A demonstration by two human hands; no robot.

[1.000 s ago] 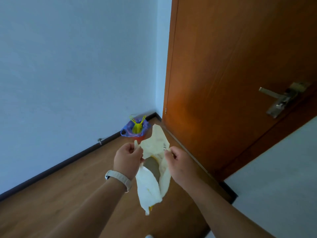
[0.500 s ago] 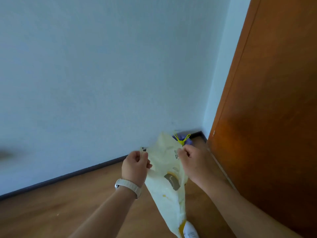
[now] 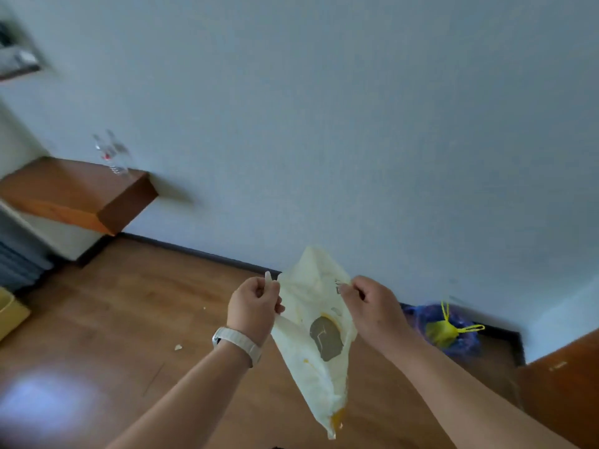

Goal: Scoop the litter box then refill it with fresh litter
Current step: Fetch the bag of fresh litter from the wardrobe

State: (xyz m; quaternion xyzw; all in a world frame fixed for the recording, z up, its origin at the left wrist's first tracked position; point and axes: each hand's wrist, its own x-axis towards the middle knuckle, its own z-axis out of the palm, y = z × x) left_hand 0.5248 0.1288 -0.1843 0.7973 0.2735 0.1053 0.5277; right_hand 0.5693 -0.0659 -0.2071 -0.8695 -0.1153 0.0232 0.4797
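Above the wood floor (image 3: 129, 319), between our hands, we hold a cream plastic bag (image 3: 311, 358) by its mouth. Our left hand (image 3: 254, 307) and right hand (image 3: 372, 307) each pinch an edge with curled fingers. Beyond us is a pale blue wall (image 3: 324, 124). A purple sack (image 3: 460, 335) sits at its foot, right, and a wooden shelf (image 3: 74, 192) juts out, left.

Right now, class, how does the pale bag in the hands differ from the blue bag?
The pale bag hangs limp, pinched by left hand and right hand; the blue bag sits bulging on the floor. Pale bag untied; blue bag tied with yellow drawstrings. Both plastic.
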